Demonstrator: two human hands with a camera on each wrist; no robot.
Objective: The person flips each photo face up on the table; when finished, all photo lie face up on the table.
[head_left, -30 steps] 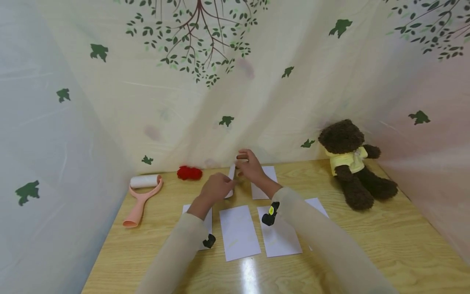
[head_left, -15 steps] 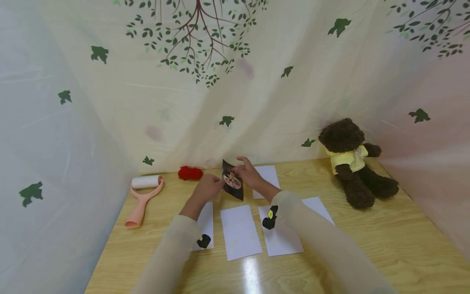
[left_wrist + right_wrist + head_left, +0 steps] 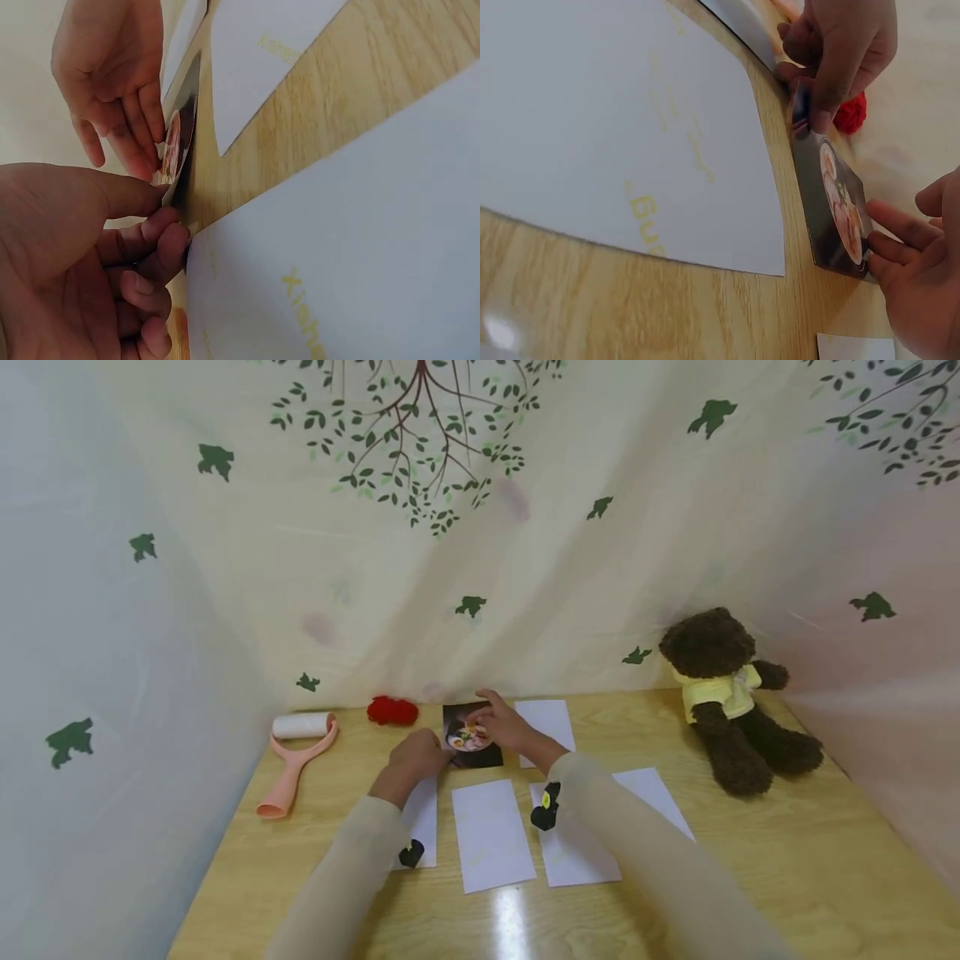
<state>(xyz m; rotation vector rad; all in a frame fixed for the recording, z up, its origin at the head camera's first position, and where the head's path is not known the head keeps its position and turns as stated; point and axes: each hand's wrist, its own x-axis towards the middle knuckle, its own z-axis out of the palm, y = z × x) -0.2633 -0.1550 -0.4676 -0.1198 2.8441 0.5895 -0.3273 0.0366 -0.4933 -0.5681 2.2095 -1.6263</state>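
A photo card [image 3: 467,740] with a bowl of food on a dark ground lies picture up at the back of the table. My left hand [image 3: 417,756] pinches its near left corner, thumb on top, as the right wrist view shows. That corner is tilted up a little in the left wrist view. My right hand [image 3: 508,727] reaches over the card from the right, its straight fingers touching the far edge [image 3: 864,196]. Behind it, a white card [image 3: 553,728] lies face down. Another white card [image 3: 423,827] is partly under my left forearm.
Several more white cards lie in the near row, among them a middle card [image 3: 492,835]. A pink lint roller [image 3: 288,768] and a red fuzzy bundle [image 3: 392,710] are at the left. A brown teddy bear [image 3: 716,697] sits at the right against the printed curtain [image 3: 547,610].
The card, seen edge-on with its white back showing, has been turned over and lowered to the table, picture up. My left hand has moved left and down; my right hand has come down slightly.
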